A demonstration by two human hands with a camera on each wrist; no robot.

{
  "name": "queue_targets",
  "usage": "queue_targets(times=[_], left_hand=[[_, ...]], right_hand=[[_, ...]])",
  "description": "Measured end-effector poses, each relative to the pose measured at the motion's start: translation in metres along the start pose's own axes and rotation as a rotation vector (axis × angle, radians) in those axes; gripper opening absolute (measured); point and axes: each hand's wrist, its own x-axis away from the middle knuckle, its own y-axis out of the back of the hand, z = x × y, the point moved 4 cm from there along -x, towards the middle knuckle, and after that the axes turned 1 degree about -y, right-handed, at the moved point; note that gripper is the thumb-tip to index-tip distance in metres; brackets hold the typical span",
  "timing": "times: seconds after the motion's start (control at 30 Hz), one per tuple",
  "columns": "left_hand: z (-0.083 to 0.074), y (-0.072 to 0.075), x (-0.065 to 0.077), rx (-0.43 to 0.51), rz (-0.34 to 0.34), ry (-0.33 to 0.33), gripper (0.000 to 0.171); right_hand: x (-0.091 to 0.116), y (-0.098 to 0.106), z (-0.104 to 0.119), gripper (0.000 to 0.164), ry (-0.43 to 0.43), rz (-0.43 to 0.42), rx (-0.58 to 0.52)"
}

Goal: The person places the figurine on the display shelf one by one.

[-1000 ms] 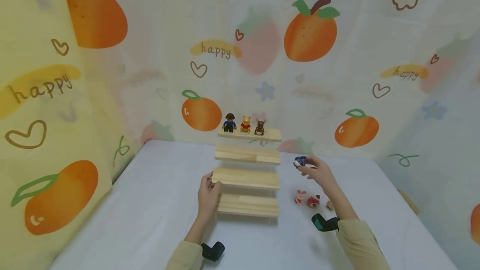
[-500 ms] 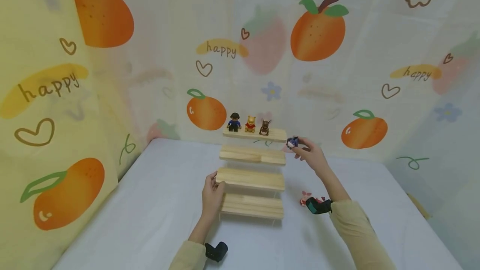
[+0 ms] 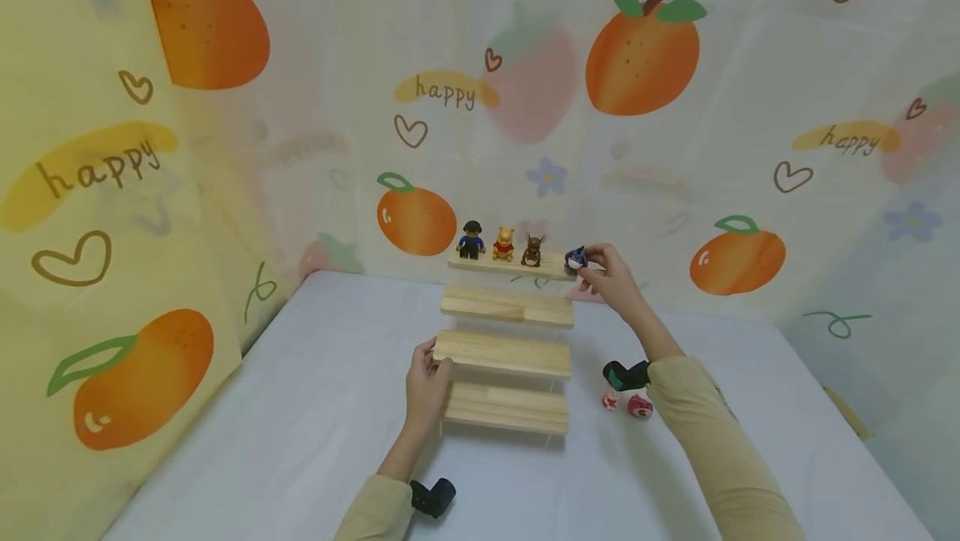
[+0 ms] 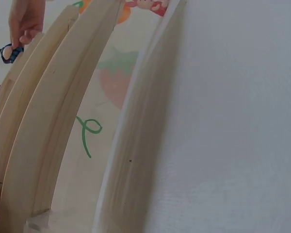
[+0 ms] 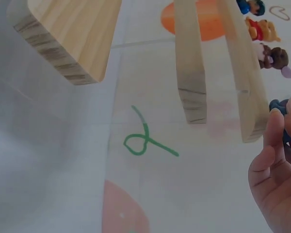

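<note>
In the head view my right hand pinches a small blue donkey figurine at the right end of the top shelf. Whether its base bears fully on the wood is hard to tell. The right wrist view has fingertips partly covering the blue figurine beside the shelf end. Left of it on that shelf stand a dark-haired figure in blue, a yellow bear in a red shirt and a brown long-eared figurine. My left hand grips the left end of the second-lowest shelf.
The wooden stepped rack has two further shelves, an upper-middle one and the lowest. On the white table to the right stand a pink figurine and a dark red one, under my right forearm. A fruit-print cloth hangs behind.
My right hand has carried the blue donkey figurine up and left, from beside the rack to the top shelf's right end. The left hand keeps its grip on the same shelf.
</note>
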Motion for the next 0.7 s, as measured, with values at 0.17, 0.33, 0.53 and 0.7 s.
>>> queue_targets(times=[0.17,0.33,0.53,0.7], left_hand=[[0.002,-0.001,0.0,-0.018,-0.008,-0.003,0.04],[0.003,-0.001,-0.001,-0.01,-0.012,-0.018,0.04],[0.004,0.0,-0.002,-0.02,-0.02,-0.009,0.04],[0.001,0.0,-0.003,-0.015,-0.002,-0.01,0.04]], right_hand=[[-0.003,-0.003,-0.009,0.035,-0.024,0.021,-0.013],[-0.008,-0.007,-0.013,0.037,-0.017,0.06,-0.033],[-0.009,-0.009,-0.016,0.044,-0.006,0.082,-0.092],[0.001,0.0,-0.017,0.059,0.039,0.004,-0.147]])
